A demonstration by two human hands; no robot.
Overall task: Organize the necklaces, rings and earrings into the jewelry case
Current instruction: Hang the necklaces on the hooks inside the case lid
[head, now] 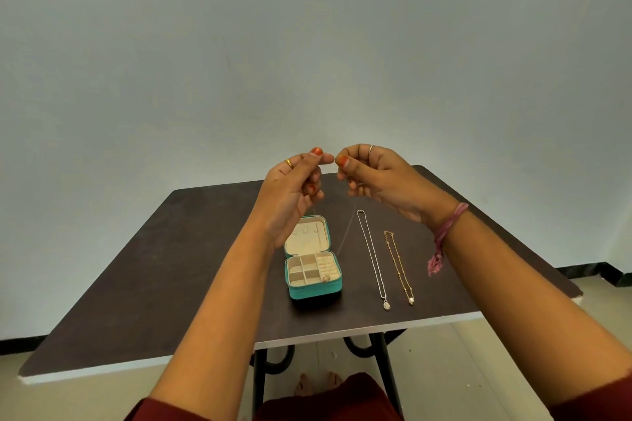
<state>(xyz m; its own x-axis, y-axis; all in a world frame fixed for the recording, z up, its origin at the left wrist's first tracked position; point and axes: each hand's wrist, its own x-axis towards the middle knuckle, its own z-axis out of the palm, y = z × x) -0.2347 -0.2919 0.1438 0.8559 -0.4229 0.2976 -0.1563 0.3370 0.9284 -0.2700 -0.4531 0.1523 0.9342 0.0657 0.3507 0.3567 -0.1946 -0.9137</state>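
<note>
Bare room: plain wall (307, 44), folding table (171, 267)

Teal jewelry case (316, 292) with cream lining, dark brown table (191, 249)

So the small teal zip-around jewelry case (313, 278) sits open about mid-table on the dark brown wooden table (171, 267), lid flat toward the far edge, divided tray toward the near edge. A small gold ring (326, 278) is in the tray's near-right compartment. Right of the case, the long silver chain necklace with an oval pendant (372, 256) runs far to near, and the shorter gold beaded chain necklace with a pearl drop (399, 267) lies just right of it, apart, both pendants toward the near edge. Both hands are up above the case, left hand (294, 188) and right hand (376, 178) close together, with a very thin fine chain (345, 236) hanging down between case and silver necklace.
</note>
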